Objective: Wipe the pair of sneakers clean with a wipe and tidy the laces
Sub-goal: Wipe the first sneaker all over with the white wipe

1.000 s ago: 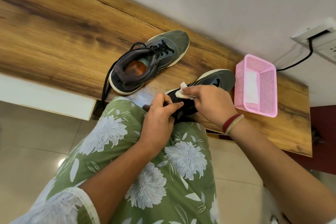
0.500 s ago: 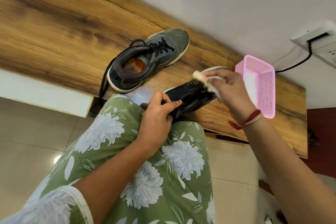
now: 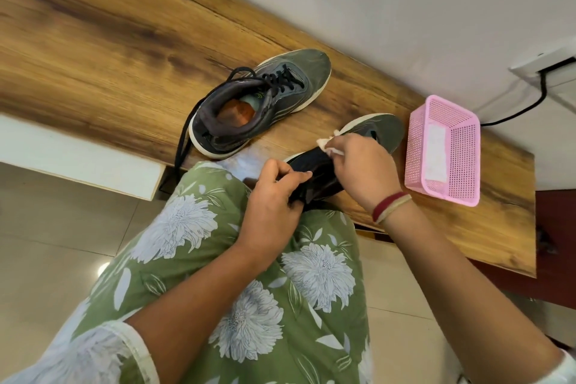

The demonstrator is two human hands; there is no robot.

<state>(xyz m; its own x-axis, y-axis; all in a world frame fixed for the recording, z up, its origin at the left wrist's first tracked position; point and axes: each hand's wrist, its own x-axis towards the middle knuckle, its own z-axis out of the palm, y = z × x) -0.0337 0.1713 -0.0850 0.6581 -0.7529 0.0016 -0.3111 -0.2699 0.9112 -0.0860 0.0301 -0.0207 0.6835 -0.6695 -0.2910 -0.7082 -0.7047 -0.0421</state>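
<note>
1. Okay, near sneaker (image 3: 381, 131): centre-right of the frame. Its heel end hangs past the table (image 3: 93, 56) edge toward my lap, and its toe points to the upper right, just beside the pink basket (image 3: 442, 150).
2. My left hand (image 3: 271, 196): just left of the frame's centre, fingers curled round the heel end of the near sneaker, thumb laid across the top, clamped on it.
3. My right hand (image 3: 364, 171): over the middle of the same sneaker, knuckles up, fingers bunched tight on the wipe (image 3: 324, 143).
4. The wipe pokes out at the upper-left side of my right hand and touches the sneaker's upper by the white sole edge. Most of it is hidden in my grip, so I cannot tell if it is folded or balled.
5. Far sneaker (image 3: 258, 109): centre of the frame, upright on the table, toe to the upper right, apart from the near one, with neither hand on it.
6. Its black lace (image 3: 180, 150) is loose and trails off the table edge at the shoe's lower left.
7. The pink basket sits on the table at the right of the frame, with a white pad (image 3: 436, 146) lying inside.
8. Red thread band (image 3: 391, 206) on my right wrist.
9. Green floral garment (image 3: 249, 290) fills the lower middle.
10. Black cable (image 3: 526, 106) in the upper right, along the wall.
</note>
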